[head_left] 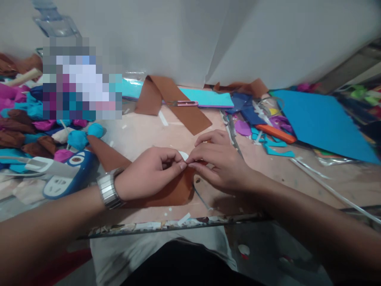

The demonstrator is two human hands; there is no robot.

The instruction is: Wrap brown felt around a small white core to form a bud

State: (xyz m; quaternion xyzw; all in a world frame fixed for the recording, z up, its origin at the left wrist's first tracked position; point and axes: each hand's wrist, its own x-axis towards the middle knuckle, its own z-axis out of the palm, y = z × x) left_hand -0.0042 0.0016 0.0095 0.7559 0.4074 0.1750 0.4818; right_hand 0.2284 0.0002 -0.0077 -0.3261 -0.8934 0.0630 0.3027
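Between my fingertips, above a brown sheet (174,190) on the counter (143,133), sits a small white piece (183,155). My left hand (182,162) pinches it with thumb and forefinger; my right hand (188,161) pinches at its near edge, the tips of both hands meeting. The brown sheet lies flat beneath, partly hidden by my left hand and the metal watch (109,190). Farther back, a slim pink tool (187,103) rests across a folded brown strip (183,105), which overlaps a turquoise strip (212,99). To my right, an orange cutter (276,134) lies beside a large blue sheet (327,123); to my left, crumpled coloured bundles (18,133) crowd a blue-and-white power strip (86,167).
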